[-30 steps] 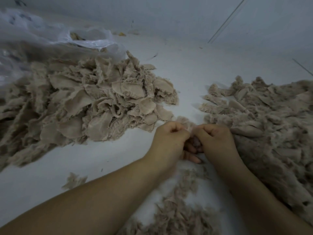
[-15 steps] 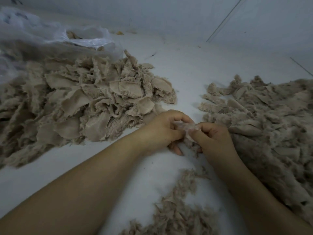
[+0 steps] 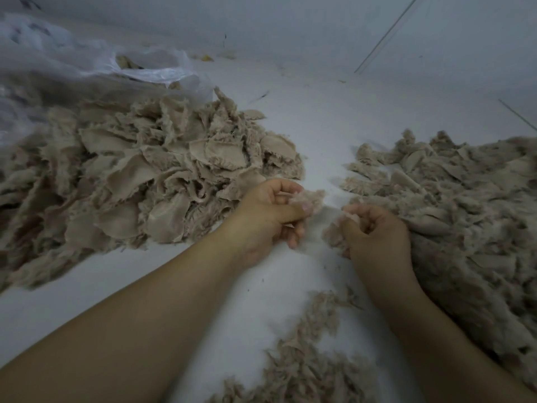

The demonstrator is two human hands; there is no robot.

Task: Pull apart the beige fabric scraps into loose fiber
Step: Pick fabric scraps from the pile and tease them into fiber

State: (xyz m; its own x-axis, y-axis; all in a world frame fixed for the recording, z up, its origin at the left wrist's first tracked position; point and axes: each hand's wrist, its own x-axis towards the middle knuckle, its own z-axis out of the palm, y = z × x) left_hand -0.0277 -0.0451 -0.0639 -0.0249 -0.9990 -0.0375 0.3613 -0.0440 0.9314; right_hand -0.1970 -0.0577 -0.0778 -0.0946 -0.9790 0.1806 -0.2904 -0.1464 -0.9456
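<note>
White worktop (image 3: 319,126) under everything, dim light. Far left: clear plastic bag (image 3: 87,62), crumpled, mouth facing right, a few beige bits visible inside. Just near it, filling the left side: big heap of beige fabric scraps (image 3: 139,175), flat woven pieces with frayed edges, its right edge just beside the left hand. On the right: second heap (image 3: 465,205), fluffier and more torn, running along the right edge toward the near corner, touching the right wrist and forearm. Near centre, between the forearms: scatter of loose fiber (image 3: 305,359) lying on the worktop. Far right: thin dark lines across the white surface, a few small yellowish crumbs far back by the bag.

Left hand (image 3: 267,213) just off the near right corner of the scrap heap, fingers curled, thumb and fingertips pinching a fuzzy beige tuft (image 3: 311,199) that sticks out to the right. Right hand (image 3: 374,234) close beside it with a small gap between, back of hand up, fingers curled inward, grip closed on a second tuft (image 3: 334,234) hanging from its left side. Both tufts apart, only wispy strands in the gap. Both bare forearms reaching in from the near edge, left from the near left corner, right from the near right.
</note>
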